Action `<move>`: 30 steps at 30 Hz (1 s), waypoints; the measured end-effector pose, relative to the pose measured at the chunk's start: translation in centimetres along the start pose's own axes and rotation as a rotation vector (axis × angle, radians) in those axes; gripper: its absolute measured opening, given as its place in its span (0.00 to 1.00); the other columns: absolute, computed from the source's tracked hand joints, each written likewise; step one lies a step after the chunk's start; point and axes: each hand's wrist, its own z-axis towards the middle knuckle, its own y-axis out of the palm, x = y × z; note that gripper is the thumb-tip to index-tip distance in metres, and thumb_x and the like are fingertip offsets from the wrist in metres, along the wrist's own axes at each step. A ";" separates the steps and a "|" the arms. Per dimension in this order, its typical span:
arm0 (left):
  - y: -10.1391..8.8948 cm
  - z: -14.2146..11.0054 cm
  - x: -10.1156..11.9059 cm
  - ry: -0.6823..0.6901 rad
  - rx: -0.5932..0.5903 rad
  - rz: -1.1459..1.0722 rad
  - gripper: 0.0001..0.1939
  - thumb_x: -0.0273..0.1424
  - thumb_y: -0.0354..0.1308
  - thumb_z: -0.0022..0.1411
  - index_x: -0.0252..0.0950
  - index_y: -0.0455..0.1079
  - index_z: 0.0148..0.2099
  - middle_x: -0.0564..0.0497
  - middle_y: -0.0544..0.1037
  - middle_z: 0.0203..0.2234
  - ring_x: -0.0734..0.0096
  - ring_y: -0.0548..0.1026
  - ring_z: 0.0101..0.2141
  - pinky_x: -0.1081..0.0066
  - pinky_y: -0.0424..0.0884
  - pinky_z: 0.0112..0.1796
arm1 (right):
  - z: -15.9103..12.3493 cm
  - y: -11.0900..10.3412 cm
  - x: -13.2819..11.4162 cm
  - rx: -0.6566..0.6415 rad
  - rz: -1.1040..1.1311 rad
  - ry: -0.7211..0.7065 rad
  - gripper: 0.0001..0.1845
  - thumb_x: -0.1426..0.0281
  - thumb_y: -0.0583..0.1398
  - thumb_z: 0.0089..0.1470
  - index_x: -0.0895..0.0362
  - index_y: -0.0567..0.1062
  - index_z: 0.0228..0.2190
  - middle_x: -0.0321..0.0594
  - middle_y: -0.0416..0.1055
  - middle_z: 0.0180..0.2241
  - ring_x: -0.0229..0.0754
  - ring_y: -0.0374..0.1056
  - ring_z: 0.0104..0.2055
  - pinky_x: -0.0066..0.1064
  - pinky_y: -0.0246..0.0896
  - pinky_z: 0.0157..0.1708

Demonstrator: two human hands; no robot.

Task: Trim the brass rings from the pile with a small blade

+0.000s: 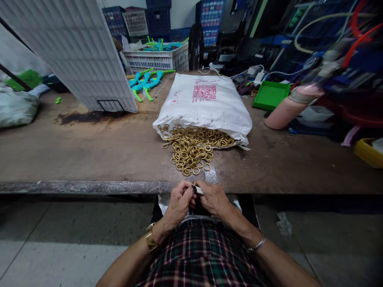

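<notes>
Across the view runs a brown worktop [74,159], its front edge scuffed. On its left part stands a tall ribbed white panel [83,52]. At the centre lies a white sack [179,107] printed in red, its open mouth facing the person. Beyond it, to the left, is a white slatted crate [152,61]. Several turquoise-and-green bow-shaped pieces [152,81] lie between panel and sack. From the sack's mouth a heap of gold rings [190,155] spreads onto the worktop. To the sack's right are a pink bottle [284,113], tilted, and a green tray [271,95]. Just at the worktop's front edge, before the heap, the left hand [179,199] and right hand [215,199] meet, both curled closed, fingertips pinching a small black-and-white piece [198,190]; what it is cannot be told. Beside it a single gold ring [194,183] shows, partly hidden by the fingers.
</notes>
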 end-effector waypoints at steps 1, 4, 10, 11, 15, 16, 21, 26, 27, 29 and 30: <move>0.1 -0.2 0.2 0.009 0.007 0.005 0.18 0.46 0.56 0.50 0.35 0.59 0.28 0.57 0.66 0.17 0.81 0.63 0.17 0.78 0.61 0.21 | 0.0 -0.1 0.0 -0.010 -0.025 0.014 0.12 0.76 0.49 0.45 0.56 0.68 0.32 0.38 0.71 0.25 0.37 0.64 0.25 0.26 0.45 0.25; 0.5 -1.0 0.9 0.039 -0.049 0.014 0.18 0.46 0.54 0.52 0.35 0.59 0.27 0.58 0.64 0.15 0.80 0.63 0.17 0.77 0.61 0.22 | 0.3 -0.5 0.6 -0.012 -0.113 0.126 0.13 0.76 0.50 0.44 0.57 0.68 0.34 0.39 0.71 0.25 0.38 0.64 0.25 0.27 0.43 0.23; 0.7 -1.7 1.0 -0.036 -0.254 -0.152 0.16 0.44 0.55 0.54 0.34 0.62 0.30 0.53 0.70 0.21 0.76 0.69 0.22 0.74 0.66 0.26 | 2.0 -2.2 3.5 0.200 -0.241 0.320 0.12 0.75 0.50 0.49 0.57 0.69 0.35 0.42 0.72 0.24 0.40 0.65 0.25 0.29 0.44 0.25; 0.7 -1.4 0.7 -0.070 -0.234 -0.210 0.16 0.43 0.55 0.53 0.33 0.63 0.30 0.51 0.71 0.23 0.76 0.70 0.22 0.75 0.66 0.25 | 2.4 -2.5 3.9 0.232 -0.236 0.333 0.12 0.74 0.50 0.50 0.57 0.69 0.35 0.42 0.72 0.25 0.40 0.65 0.25 0.29 0.44 0.25; 0.2 -0.3 0.1 -0.142 -0.099 -0.389 0.14 0.38 0.60 0.50 0.31 0.64 0.30 0.48 0.72 0.29 0.74 0.72 0.26 0.77 0.66 0.23 | 3.8 -2.7 4.3 0.267 -0.215 0.372 0.11 0.66 0.51 0.53 0.57 0.69 0.35 0.43 0.72 0.29 0.41 0.66 0.30 0.29 0.45 0.26; 0.0 -0.2 0.2 -0.146 -0.073 -0.419 0.13 0.36 0.61 0.50 0.31 0.63 0.29 0.49 0.72 0.29 0.74 0.72 0.26 0.77 0.66 0.22 | 4.1 -2.7 4.2 0.257 -0.222 0.383 0.11 0.65 0.51 0.53 0.57 0.69 0.35 0.43 0.72 0.30 0.42 0.66 0.31 0.29 0.45 0.26; -0.7 0.0 0.4 -0.221 -0.096 -0.550 0.12 0.29 0.60 0.49 0.33 0.64 0.37 0.51 0.72 0.26 0.75 0.71 0.24 0.76 0.65 0.22 | 4.5 -2.3 3.7 0.231 -0.270 0.418 0.10 0.67 0.51 0.53 0.57 0.68 0.36 0.44 0.71 0.34 0.44 0.66 0.34 0.30 0.46 0.26; -1.0 0.4 -0.3 -0.291 -0.131 -0.644 0.09 0.32 0.59 0.50 0.31 0.66 0.30 0.50 0.72 0.25 0.75 0.71 0.26 0.77 0.65 0.22 | 3.9 -2.1 4.3 0.231 -0.251 0.366 0.10 0.72 0.51 0.51 0.56 0.68 0.36 0.44 0.70 0.38 0.43 0.65 0.34 0.29 0.48 0.27; -0.9 0.5 -0.4 -0.301 -0.113 -0.638 0.09 0.32 0.60 0.50 0.31 0.65 0.29 0.51 0.71 0.25 0.75 0.71 0.26 0.77 0.65 0.22 | 3.7 -2.0 4.4 0.235 -0.226 0.340 0.10 0.72 0.51 0.50 0.57 0.68 0.36 0.44 0.70 0.37 0.42 0.65 0.33 0.29 0.48 0.28; -0.6 0.5 -0.5 -0.308 -0.088 -0.588 0.11 0.34 0.60 0.49 0.31 0.64 0.28 0.52 0.71 0.24 0.76 0.71 0.24 0.78 0.64 0.20 | 3.2 -1.9 4.3 0.235 -0.131 0.284 0.10 0.73 0.50 0.50 0.57 0.67 0.36 0.43 0.70 0.32 0.41 0.65 0.31 0.29 0.50 0.28; -0.4 0.5 -0.5 -0.303 -0.084 -0.548 0.12 0.34 0.61 0.49 0.32 0.64 0.29 0.52 0.70 0.24 0.76 0.70 0.24 0.78 0.63 0.19 | 2.9 -1.8 4.2 0.226 -0.063 0.252 0.10 0.72 0.50 0.51 0.57 0.67 0.35 0.42 0.70 0.30 0.41 0.64 0.30 0.28 0.50 0.28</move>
